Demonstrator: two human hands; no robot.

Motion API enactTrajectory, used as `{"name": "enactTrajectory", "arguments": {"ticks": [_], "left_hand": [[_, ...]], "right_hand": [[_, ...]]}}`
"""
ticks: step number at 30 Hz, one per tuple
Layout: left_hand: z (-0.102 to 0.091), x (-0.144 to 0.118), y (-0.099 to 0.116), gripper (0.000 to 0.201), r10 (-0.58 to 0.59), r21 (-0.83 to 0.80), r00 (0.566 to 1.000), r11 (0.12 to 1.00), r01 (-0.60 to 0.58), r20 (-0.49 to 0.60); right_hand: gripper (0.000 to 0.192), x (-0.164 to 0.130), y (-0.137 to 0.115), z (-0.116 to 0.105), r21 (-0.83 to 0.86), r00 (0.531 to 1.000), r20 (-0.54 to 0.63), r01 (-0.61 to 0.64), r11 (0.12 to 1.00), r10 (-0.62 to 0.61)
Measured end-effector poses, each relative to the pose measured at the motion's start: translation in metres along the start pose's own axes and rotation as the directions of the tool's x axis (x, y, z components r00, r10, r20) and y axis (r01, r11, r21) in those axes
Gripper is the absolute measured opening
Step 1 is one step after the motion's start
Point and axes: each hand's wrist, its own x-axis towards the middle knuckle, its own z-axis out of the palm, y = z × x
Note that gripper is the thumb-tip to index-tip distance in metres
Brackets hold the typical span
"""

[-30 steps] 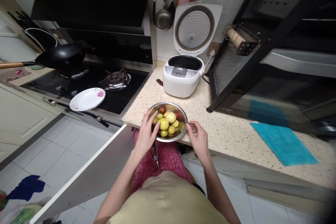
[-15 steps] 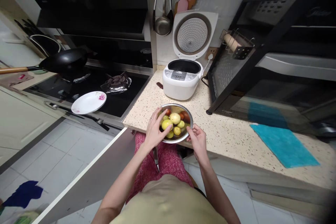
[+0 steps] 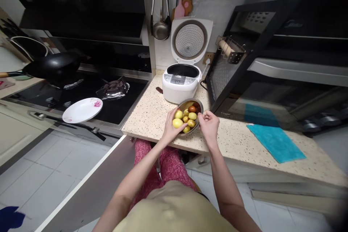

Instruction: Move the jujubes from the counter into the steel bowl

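Note:
A steel bowl (image 3: 198,102) holding several small yellow-green and reddish-brown fruits (image 3: 187,116) is tilted toward me above the speckled counter (image 3: 152,116), just in front of the open white rice cooker (image 3: 179,86). My left hand (image 3: 170,128) cups the bowl's near left rim and touches a yellow fruit. My right hand (image 3: 208,125) grips the bowl's right rim with pinched fingers.
A gas hob (image 3: 89,90) lies to the left with a black wok (image 3: 51,67) and a white flowered plate (image 3: 81,110) at its front edge. A black oven rack (image 3: 244,61) stands to the right, a blue cloth (image 3: 276,141) beyond it. Ladles (image 3: 161,25) hang on the wall. An open white cabinet door (image 3: 89,185) juts out below the counter.
Both hands have lifted the bowl from the counter's front edge and carried it away from me toward the rice cooker, tilting it. The view has shifted right and back.

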Motion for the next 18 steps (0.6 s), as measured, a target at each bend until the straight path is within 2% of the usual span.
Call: {"name": "enactTrajectory", "arguments": {"ticks": [5,10,18], "left_hand": [[0.008,0.006,-0.009,0.082,-0.037,-0.062,0.999,0.997,0.037,-0.001],[0.008,0.006,-0.015,0.079,-0.058,-0.091,0.998,0.994,0.057,-0.006],[0.010,0.007,-0.022,0.104,-0.077,-0.085,0.996,0.993,0.081,0.045]], "right_hand": [[0.030,0.023,0.002,-0.003,-0.142,0.994,-0.031,0.100,0.985,-0.106],[0.030,0.036,-0.002,-0.005,-0.213,0.989,-0.054,0.120,0.970,-0.134],[0.026,0.048,-0.017,-0.008,-0.337,0.991,-0.055,0.097,0.937,-0.123]]}}
